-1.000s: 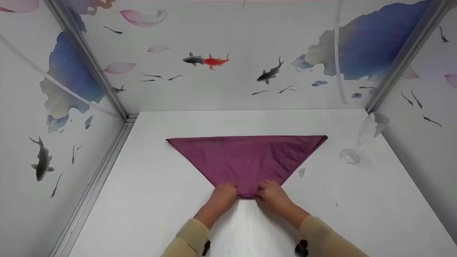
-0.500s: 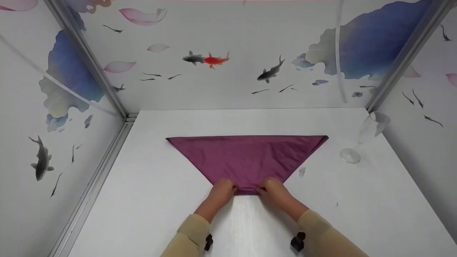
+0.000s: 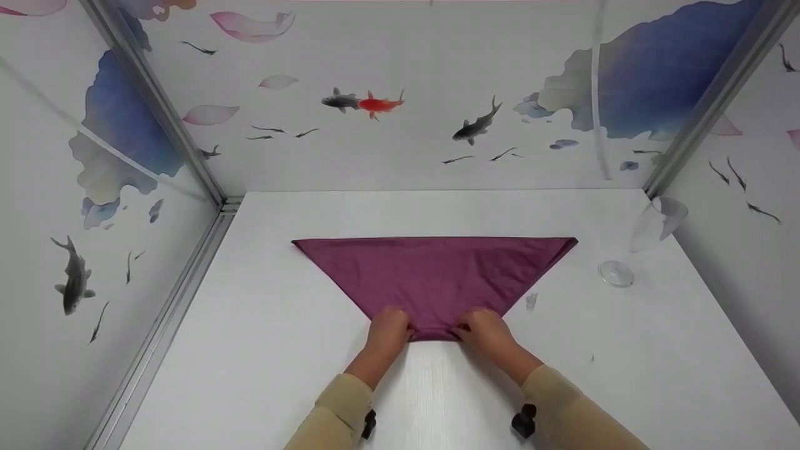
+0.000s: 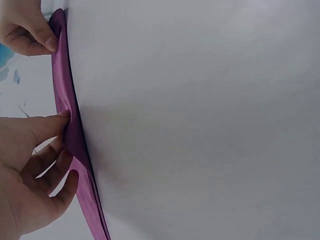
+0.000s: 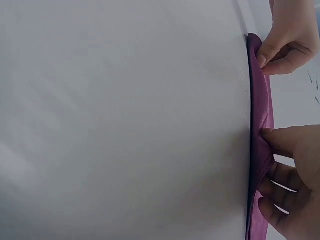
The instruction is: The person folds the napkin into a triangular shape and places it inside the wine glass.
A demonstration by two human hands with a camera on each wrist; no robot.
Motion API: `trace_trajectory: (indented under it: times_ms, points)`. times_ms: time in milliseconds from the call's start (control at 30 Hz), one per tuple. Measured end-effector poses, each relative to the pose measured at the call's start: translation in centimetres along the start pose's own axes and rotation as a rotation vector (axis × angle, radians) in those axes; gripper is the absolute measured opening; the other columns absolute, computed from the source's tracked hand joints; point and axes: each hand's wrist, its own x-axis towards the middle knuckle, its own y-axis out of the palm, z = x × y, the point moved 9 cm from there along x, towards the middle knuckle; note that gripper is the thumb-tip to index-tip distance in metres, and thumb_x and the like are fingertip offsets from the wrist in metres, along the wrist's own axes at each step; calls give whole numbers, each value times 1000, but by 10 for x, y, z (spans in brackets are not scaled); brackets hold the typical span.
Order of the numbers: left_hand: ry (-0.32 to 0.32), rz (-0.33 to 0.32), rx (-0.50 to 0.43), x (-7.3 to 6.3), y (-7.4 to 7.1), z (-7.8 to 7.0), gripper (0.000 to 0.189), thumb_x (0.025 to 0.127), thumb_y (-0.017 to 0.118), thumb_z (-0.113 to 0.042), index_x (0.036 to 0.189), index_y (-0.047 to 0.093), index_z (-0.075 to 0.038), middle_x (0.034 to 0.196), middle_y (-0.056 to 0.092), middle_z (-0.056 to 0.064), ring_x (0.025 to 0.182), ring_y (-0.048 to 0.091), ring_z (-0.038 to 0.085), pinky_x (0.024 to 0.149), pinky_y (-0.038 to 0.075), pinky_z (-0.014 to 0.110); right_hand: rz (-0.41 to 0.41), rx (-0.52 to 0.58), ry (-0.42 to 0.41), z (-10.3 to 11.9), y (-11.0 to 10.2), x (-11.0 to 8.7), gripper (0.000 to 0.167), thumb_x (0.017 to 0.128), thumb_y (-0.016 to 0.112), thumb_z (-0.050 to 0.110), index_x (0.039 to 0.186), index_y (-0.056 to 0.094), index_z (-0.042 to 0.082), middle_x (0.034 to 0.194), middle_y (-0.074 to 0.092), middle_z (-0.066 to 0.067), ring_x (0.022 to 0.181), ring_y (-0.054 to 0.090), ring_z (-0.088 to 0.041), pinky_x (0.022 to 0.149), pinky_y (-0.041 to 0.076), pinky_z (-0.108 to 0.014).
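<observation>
One gripped cloth [image 3: 431, 275], clear disc [image 3: 616, 274], cup [image 3: 654, 225] nearby

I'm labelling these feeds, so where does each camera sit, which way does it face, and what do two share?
Head: on the head, facing forward and down at the purple cloth on the table; left hand, right hand and both sleeves show.
Left wrist: worn there, looking along the cloth's near edge; left hand at lower left, right hand at top left.
Right wrist: worn there, looking along the same edge; right hand at lower right, left hand at top right.
Shared: both wrist views show each hand's grip.
</observation>
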Motion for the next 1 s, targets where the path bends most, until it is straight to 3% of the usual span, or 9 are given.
trace_trajectory:
  times_ms: [133, 267, 433, 600, 833, 1000]
  points:
    - [23, 7, 37, 1, 1, -4, 16, 77, 76, -5, 64, 71, -13, 64, 59, -1, 64, 56, 16, 60, 48, 30, -24, 2, -27, 2, -2, -2, 8, 80, 79, 8, 80, 72, 11, 79, 55, 3, 79, 56, -19, 74, 50, -38]
    - [97, 17, 83, -2, 1, -10, 18, 79, 70, -4, 63, 69, -12, 63, 58, 1, 62, 56, 18, 58, 47, 32, -50, -39, -139, 11, -3, -5, 8, 78, 77, 1, 79, 72, 7, 79, 48, 2, 77, 52, -20, 71, 48, -38]
    - [196, 35, 74, -10, 2, -14, 18, 79, 76, -15, 65, 66, -8, 67, 57, 2, 67, 58, 21, 64, 49, 35, -92, -119, -288, 22, -4, -12, 9, 75, 81, 11, 76, 73, 6, 73, 44, 1, 68, 47, -19, 65, 46, -36]
    - [232, 41, 96, -14, 3, -14, 12, 78, 80, -19, 75, 72, -11, 75, 62, 1, 73, 60, 21, 68, 50, 33, -119, -165, -372, 28, -5, -18, 16, 70, 86, 15, 73, 72, 6, 72, 48, -1, 67, 49, -20, 63, 47, -35]
    - [197, 55, 103, -13, 3, -13, 8, 83, 76, -18, 87, 76, -11, 83, 62, 2, 81, 61, 20, 73, 51, 31, -129, -148, -366, 31, -8, -21, 9, 75, 80, 7, 72, 72, 5, 73, 48, -1, 69, 49, -20, 64, 47, -35]
    - [121, 118, 51, -9, 4, -9, 8, 90, 69, -14, 89, 76, -10, 82, 64, 3, 83, 62, 21, 74, 51, 32, -77, -137, -271, 27, -8, -15, 7, 81, 77, 9, 77, 72, 5, 73, 55, 0, 71, 53, -20, 67, 48, -36]
